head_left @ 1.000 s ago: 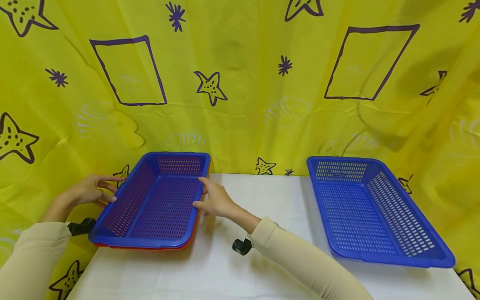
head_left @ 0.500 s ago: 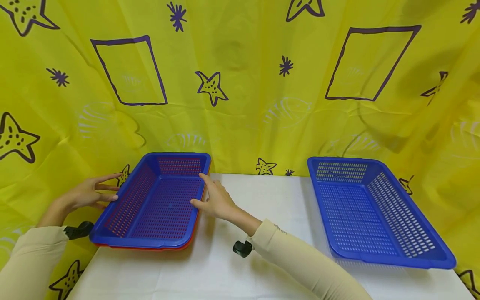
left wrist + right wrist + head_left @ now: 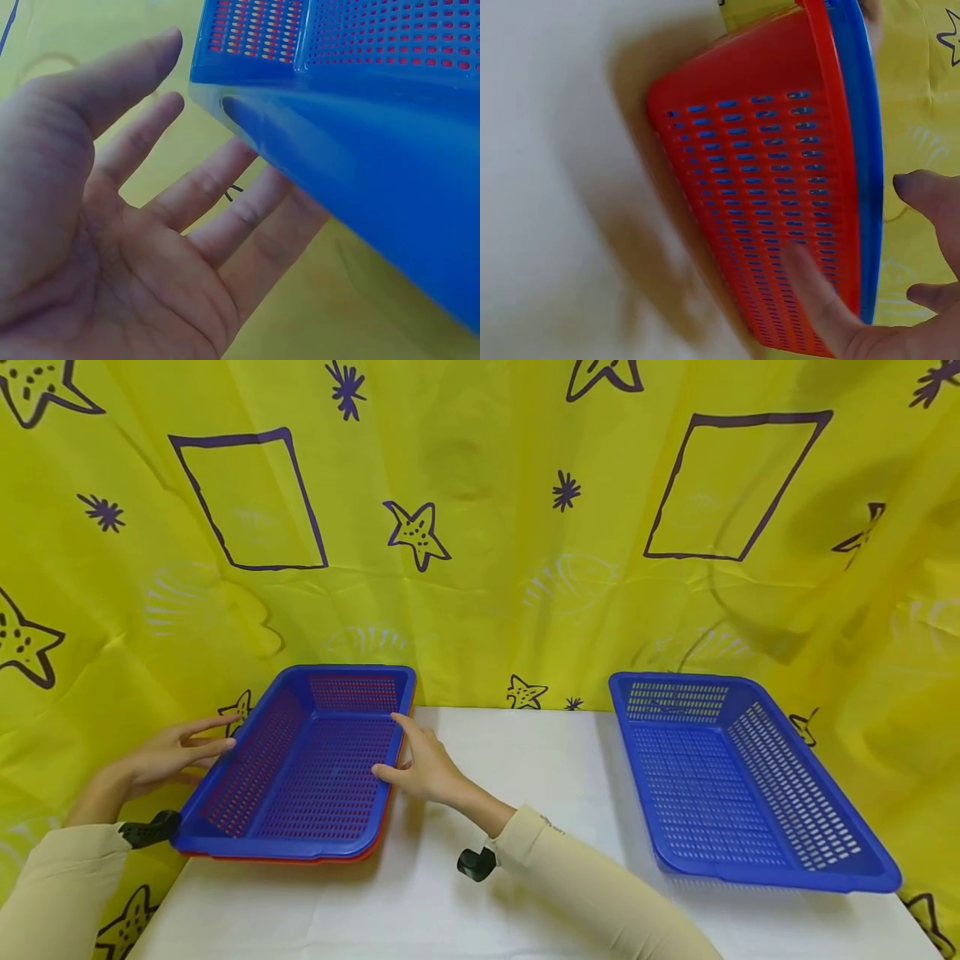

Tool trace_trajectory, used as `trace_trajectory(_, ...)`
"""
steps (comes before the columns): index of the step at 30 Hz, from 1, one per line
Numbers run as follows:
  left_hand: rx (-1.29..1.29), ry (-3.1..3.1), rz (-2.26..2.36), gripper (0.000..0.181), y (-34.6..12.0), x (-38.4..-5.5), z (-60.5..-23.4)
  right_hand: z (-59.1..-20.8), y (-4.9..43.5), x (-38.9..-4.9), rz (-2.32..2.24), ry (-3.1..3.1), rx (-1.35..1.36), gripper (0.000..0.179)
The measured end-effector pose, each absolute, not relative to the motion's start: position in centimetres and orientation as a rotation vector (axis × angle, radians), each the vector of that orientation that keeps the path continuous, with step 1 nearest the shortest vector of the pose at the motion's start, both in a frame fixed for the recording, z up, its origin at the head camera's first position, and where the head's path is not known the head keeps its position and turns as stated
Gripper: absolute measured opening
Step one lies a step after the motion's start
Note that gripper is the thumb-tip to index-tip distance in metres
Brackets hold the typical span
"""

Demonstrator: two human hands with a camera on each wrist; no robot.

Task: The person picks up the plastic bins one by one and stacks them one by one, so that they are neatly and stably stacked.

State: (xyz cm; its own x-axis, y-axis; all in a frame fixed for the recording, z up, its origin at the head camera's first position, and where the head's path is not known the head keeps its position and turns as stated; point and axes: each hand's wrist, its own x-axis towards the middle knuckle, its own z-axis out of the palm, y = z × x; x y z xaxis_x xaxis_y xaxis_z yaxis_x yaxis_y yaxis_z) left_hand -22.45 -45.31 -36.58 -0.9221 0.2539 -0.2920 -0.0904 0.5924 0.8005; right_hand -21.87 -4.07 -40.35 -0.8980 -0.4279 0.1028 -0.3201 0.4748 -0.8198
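Note:
On the left side of the table a blue perforated plastic basket (image 3: 330, 777) sits nested inside a red basket (image 3: 727, 172), whose rim shows just below the blue one. My left hand (image 3: 168, 756) is at the outer left edge, fingers extended; in the left wrist view several fingertips pass behind the blue rim, with the thumb (image 3: 135, 71) apart from it. At the right edge is my right hand (image 3: 427, 768), its thumb and index finger spread over the rim. One finger (image 3: 817, 296) lies along the red wall in the right wrist view; contact there is unclear.
Another blue perforated basket (image 3: 720, 793) stands on the right side of the white-covered table (image 3: 525, 777), with a pale layer visible beneath its rim. A yellow patterned curtain (image 3: 480, 610) hangs behind and along the sides.
The head view has shifted slightly. My left thumb has risen a little along the rim, and my right thumb reaches slightly farther over the basket. The baskets have not visibly moved on the table.

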Motion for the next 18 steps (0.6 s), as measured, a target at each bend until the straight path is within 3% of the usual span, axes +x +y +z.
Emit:
trace_trajectory(10,0.167,2.307,1.411,0.059,-46.4,-22.2,-37.1,-41.4,-4.6,-22.5,-1.705,2.412,-0.528,0.085)
trace_trajectory(18,0.209,2.322,1.382,0.060,-46.5,-22.2,-37.5,-41.8,-4.7,-22.7,-1.842,2.209,-0.462,0.085)
